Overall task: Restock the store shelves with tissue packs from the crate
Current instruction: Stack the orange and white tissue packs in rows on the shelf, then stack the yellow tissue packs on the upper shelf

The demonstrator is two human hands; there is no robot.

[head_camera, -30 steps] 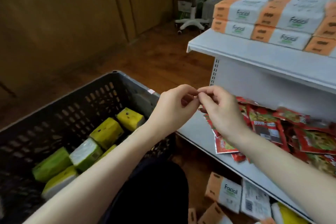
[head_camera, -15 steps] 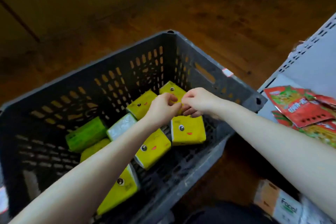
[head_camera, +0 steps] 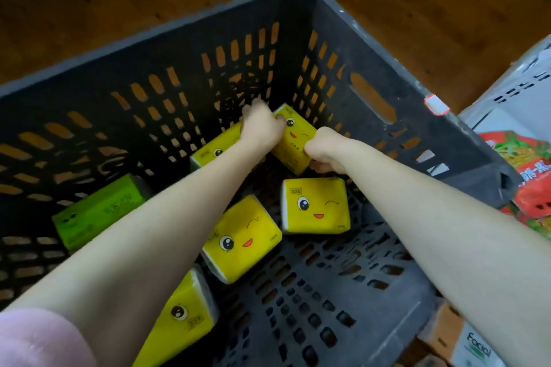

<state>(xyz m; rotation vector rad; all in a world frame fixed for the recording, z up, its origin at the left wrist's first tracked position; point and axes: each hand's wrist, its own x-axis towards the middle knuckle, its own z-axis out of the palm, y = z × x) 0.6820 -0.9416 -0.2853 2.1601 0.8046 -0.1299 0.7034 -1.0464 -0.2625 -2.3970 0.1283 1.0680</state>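
1. The green tissue pack (head_camera: 100, 214) lies at the dark crate (head_camera: 351, 39)'s left, as before.
2. The left hand (head_camera: 262, 128) now grips the far yellow tissue pack (head_camera: 295, 140)'s top edge.
3. The right hand (head_camera: 325, 149), lower than earlier, clamps the same pack's near edge.

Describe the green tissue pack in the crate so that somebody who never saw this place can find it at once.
Look into the dark grey slotted plastic crate on the wooden floor. Along its left inner wall lies one long green tissue pack, to the left of the person's left forearm. It is the only green one in view; the other packs show yellow wrappers with cartoon faces.
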